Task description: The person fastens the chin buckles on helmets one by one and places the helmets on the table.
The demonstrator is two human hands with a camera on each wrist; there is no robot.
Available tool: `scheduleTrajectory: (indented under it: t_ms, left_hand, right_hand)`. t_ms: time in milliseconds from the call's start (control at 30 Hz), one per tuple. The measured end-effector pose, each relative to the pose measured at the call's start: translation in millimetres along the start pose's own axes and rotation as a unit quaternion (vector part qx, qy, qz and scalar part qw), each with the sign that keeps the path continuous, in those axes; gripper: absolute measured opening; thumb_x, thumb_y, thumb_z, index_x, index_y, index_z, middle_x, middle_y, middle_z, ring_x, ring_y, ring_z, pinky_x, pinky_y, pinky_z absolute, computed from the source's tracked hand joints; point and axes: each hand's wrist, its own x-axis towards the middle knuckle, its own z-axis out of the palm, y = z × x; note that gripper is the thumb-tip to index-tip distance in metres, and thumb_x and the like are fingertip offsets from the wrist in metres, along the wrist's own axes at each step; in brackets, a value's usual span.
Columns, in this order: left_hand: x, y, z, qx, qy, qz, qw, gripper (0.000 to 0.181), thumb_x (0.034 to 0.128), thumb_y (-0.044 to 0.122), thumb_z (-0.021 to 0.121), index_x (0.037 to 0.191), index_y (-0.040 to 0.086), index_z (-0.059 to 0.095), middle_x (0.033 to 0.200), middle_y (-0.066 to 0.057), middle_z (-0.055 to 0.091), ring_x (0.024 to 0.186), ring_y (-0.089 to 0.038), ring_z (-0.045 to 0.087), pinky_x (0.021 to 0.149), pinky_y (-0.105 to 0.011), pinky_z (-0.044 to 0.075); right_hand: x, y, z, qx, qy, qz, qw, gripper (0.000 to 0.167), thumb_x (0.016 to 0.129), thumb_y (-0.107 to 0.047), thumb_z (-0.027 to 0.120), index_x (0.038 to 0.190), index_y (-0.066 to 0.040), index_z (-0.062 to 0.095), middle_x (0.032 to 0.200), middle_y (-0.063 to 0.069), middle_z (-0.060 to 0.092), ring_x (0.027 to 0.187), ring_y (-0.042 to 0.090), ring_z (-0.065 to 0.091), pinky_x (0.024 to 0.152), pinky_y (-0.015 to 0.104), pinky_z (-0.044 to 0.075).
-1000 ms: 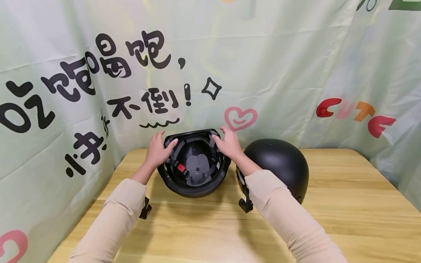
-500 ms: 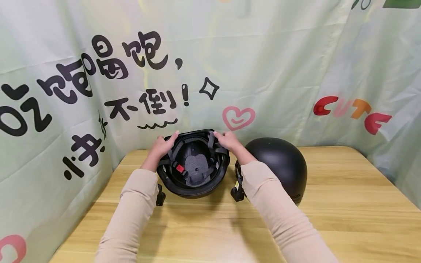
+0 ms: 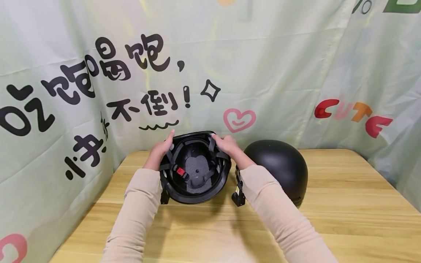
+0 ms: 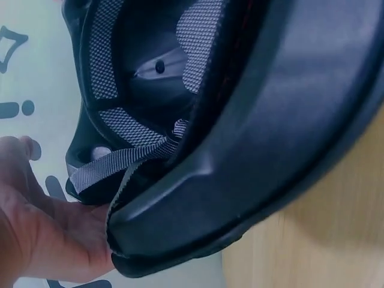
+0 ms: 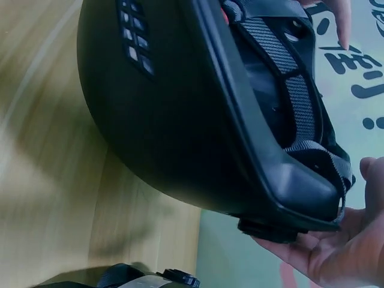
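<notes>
A black helmet [image 3: 197, 197] is held upturned over the table's far side, its opening facing me. Grey padding [image 3: 196, 171], dark straps and a red buckle [image 3: 180, 171] show inside it. My left hand [image 3: 160, 150] holds its left edge, thumb pointing up and fingers hidden behind the shell. At the right edge my right hand [image 3: 227, 144] grips the rim, thumb on the inner side by a strap. In the right wrist view, the fingers [image 5: 300, 255] of that hand reach under the helmet's outer side.
A second black helmet [image 3: 279, 168] sits dome up on the wooden table [image 3: 345, 204], just right of the held one and partly behind my right forearm. Pale printed curtains [image 3: 279, 73] stand close behind and to the left of the table.
My left hand has closed in on the helmet's left edge, and the right hand has firmed on the rim. The upturned helmet has shifted slightly toward me.
</notes>
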Motion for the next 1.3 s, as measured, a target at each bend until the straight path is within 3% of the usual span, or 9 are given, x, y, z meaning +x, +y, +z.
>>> scheduleTrajectory:
  t_ms: [100,133,267,400,533,767,933,1067,1300]
  left_hand:
    - [-10.5,4.2,-0.8,0.02,0.008,0.0,0.9998,0.111,0.0774,0.083,0.014,0.145,-0.005,0.022,0.152,-0.025,0.017,0.138,-0.038,0.023,0.111,-0.043,0.027]
    - [-25.5,10.1,-1.9,0.021,0.006,-0.007,0.9997,0.105,0.0817,0.079,0.016,0.145,-0.005,0.02,0.153,-0.023,0.016,0.14,-0.036,0.021,0.114,-0.043,0.022]
    - [-43.0,13.1,-3.4,0.053,0.028,-0.008,0.9982,0.097,0.0861,0.072,0.017,0.143,-0.007,0.026,0.15,-0.024,0.023,0.136,-0.037,0.028,0.111,-0.043,0.028]
    - [-51.9,13.2,-3.5,0.063,0.053,-0.007,0.9966,0.093,0.0875,0.069,0.019,0.141,-0.005,0.033,0.148,-0.022,0.03,0.133,-0.036,0.034,0.108,-0.043,0.032]
    - [-53.2,11.6,-3.4,0.064,0.069,-0.001,0.9956,0.091,0.0882,0.067,0.022,0.139,-0.007,0.034,0.147,-0.023,0.032,0.132,-0.036,0.035,0.107,-0.042,0.032]
    - [-56.1,10.0,-3.6,0.049,0.076,0.005,0.9959,0.09,0.0878,0.066,0.028,0.138,-0.007,0.036,0.146,-0.023,0.033,0.132,-0.036,0.036,0.107,-0.04,0.034]
    - [-60.6,9.6,-3.2,0.05,0.075,0.012,0.9959,0.087,0.0883,0.065,0.031,0.137,-0.006,0.039,0.144,-0.023,0.037,0.125,-0.036,0.044,0.1,-0.041,0.04]
    - [-64.3,10.8,-1.2,0.041,0.094,0.022,0.9945,0.081,0.0885,0.063,0.034,0.133,-0.003,0.047,0.14,-0.022,0.043,0.119,-0.034,0.049,0.094,-0.04,0.044]
    - [-68.7,11.1,4.1,-0.031,0.145,0.031,0.9885,0.066,0.088,0.06,0.04,0.117,0.006,0.064,0.134,-0.017,0.051,0.119,-0.032,0.05,0.097,-0.041,0.042]
  right_hand:
    - [-3.1,-2,0,-0.01,0.015,0.015,0.9997,0.066,0.093,-0.056,0.034,0.129,-0.003,0.054,0.138,0.018,0.047,0.125,0.033,0.046,0.103,0.042,0.039]
    - [-4.2,-2,1,-0.014,0.018,0.023,0.9995,0.067,0.093,-0.057,0.034,0.124,-0.002,0.057,0.135,0.018,0.05,0.123,0.032,0.048,0.102,0.041,0.04]
    - [-7.9,-3,1,-0.024,0.013,0.052,0.9983,0.069,0.091,-0.062,0.032,0.11,-0.001,0.06,0.122,0.018,0.056,0.103,0.03,0.055,0.091,0.04,0.045]
    - [-11.1,-4,0,0.007,0.001,0.085,0.9963,0.074,0.09,-0.063,0.033,0.125,0.0,0.051,0.129,0.019,0.051,0.098,0.033,0.058,0.083,0.043,0.051]
    - [-13.8,-7,-1,0.047,0.004,0.112,0.9926,0.077,0.089,-0.061,0.038,0.136,0.0,0.041,0.138,0.02,0.043,0.103,0.039,0.059,0.079,0.048,0.054]
    - [-17.9,-4,2,0.059,0.023,0.13,0.9895,0.076,0.086,-0.062,0.044,0.13,0.0,0.046,0.131,0.021,0.048,0.104,0.039,0.058,0.078,0.051,0.053]
    - [-23.1,-1,3,0.046,0.049,0.128,0.9894,0.076,0.085,-0.063,0.045,0.124,0.001,0.052,0.122,0.022,0.053,0.095,0.038,0.06,0.069,0.046,0.056]
    - [-27.5,0,2,0.048,0.083,0.121,0.988,0.072,0.083,-0.063,0.046,0.111,0.002,0.057,0.11,0.021,0.058,0.088,0.036,0.061,0.061,0.04,0.055]
    - [-33.8,0,2,0.072,0.143,0.085,0.9835,0.058,0.08,-0.064,0.05,0.076,-0.006,0.056,0.086,0.01,0.058,0.092,0.03,0.057,0.079,0.038,0.047]
